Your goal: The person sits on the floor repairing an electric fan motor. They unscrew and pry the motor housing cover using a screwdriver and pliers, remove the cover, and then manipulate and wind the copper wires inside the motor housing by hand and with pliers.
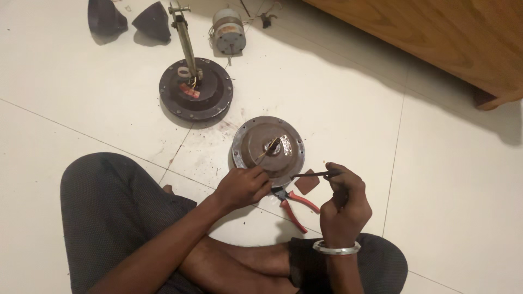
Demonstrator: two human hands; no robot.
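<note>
**Two hands at a round motor housing on the tiled floor**

A person sits cross-legged on the white tiled floor (447,179). The left hand (241,187) rests its fingertips on the near rim of a round, rust-brown metal motor housing (267,148), fingers curled; whether its grip pinches something small cannot be told. A thin wire sticks up from the housing's centre.

The right hand (344,204), with a silver bangle (336,248) at the wrist, has its grip closed around a thin dark rod-like tool (311,175), held level just right of the housing, its tip pointing toward the left hand.

Red-handled pliers (294,204) lie on the floor between the two hands, just below the housing. A small dark brown flat piece (306,183) lies beside them.

Farther off stands a second dark round motor disc with an upright metal shaft (195,90). Beyond it lie a small grey cylindrical motor (228,34) and two dark cone-shaped covers (128,20). A wooden furniture edge (436,38) fills the upper right.
</note>
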